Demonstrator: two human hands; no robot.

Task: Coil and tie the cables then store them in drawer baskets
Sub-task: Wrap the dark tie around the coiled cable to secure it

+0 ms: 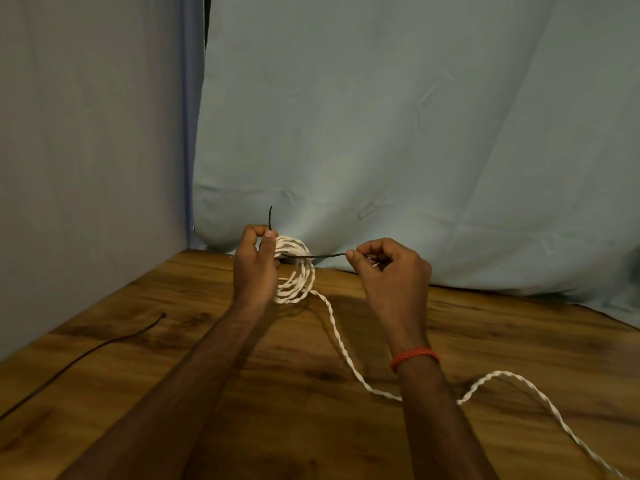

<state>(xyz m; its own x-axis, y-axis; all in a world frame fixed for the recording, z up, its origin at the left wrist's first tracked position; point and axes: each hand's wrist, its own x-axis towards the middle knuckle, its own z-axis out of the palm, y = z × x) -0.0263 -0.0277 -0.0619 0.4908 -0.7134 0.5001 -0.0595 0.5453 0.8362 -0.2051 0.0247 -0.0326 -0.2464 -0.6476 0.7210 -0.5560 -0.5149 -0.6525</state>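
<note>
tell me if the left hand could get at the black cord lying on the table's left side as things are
Probably not yet: the left hand is busy pinching the white cable coil and one end of the dark tie. The path to the black cord looks unobstructed, but it would have to let go first.

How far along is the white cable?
Partly coiled: the white coil sits in the left hand, with a long tail loose on the table. Both hands, right hand included, are tightening the dark tie. The second dark cord is untouched; no baskets visible.
</note>
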